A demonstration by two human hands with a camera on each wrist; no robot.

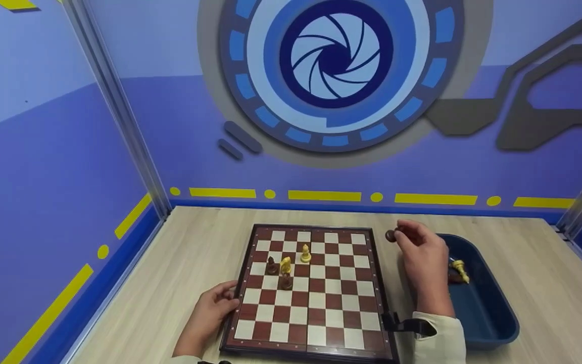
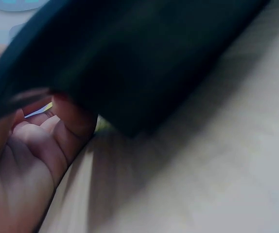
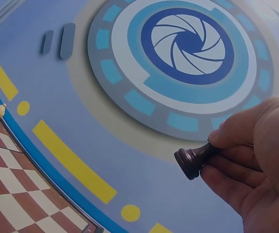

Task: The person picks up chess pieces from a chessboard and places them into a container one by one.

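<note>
Right grip (image 1: 426, 258) pinches dark piece (image 3: 194, 159), left grip (image 1: 210, 309) curled on board (image 1: 334, 318) edge; likely placing step, next needs piece upright

The dark chess piece (image 3: 192, 161) looks glossy; the wood-grained worktop (image 1: 154, 283), matt; the tray (image 1: 485, 316) toward its right edge, smooth plastic.

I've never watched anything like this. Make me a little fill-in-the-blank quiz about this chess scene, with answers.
1. The right hand pinches a chess piece whose colour is dark ____.
2. The chessboard bears ____ standing pieces.
3. In the head view, the blue tray lies to the ____ of the chessboard.
4. The left hand is at the chessboard's ____ edge.

Missing words: brown; four; right; left.
</note>
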